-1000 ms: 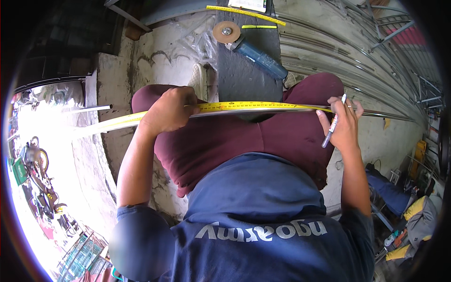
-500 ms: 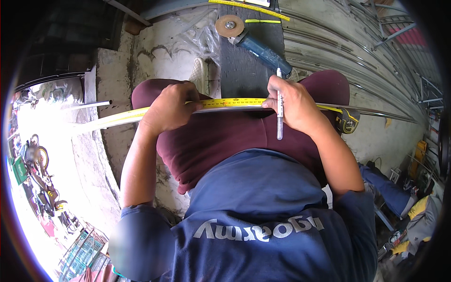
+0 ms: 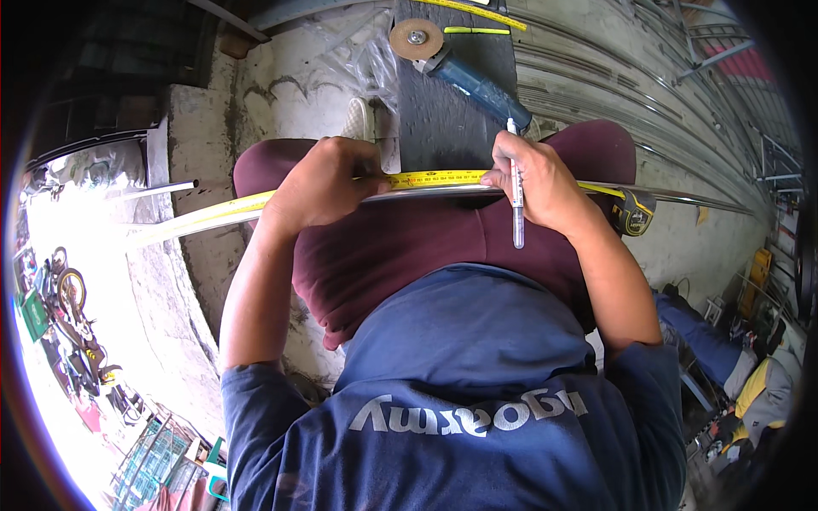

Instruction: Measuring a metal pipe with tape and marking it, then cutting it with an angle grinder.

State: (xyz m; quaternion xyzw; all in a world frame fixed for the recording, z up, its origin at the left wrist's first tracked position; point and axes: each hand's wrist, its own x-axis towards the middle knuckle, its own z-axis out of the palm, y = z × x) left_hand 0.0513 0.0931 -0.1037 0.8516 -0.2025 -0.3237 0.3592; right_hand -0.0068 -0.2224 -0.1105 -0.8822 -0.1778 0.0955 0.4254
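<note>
A yellow tape measure blade (image 3: 439, 179) is stretched along a shiny metal tube (image 3: 434, 194) lying across my thighs. My left hand (image 3: 328, 186) is closed on the blade and tube, fingertips and thumb pinching at the blade's edge. To its right, my right hand (image 3: 543, 185) holds a white marker pen (image 3: 517, 217) between its fingers, with the thumb against the blade and tube. The pen stands nearly upright in the picture and crosses in front of the tube. Beyond my right hand, the black and yellow tape measure case (image 3: 633, 213) hangs by the tube.
An angle grinder (image 3: 477, 88) with a brown disc lies on a dark board (image 3: 426, 128) between my knees. Another yellow tape strip (image 3: 481, 14) and a yellow-green strip (image 3: 480, 31) are at its far end. Long metal tubes (image 3: 596, 98) cover the floor at far right.
My left hand has slid a little right along the blade, closer to my right hand. My right hand and the pen have shifted slightly right.
</note>
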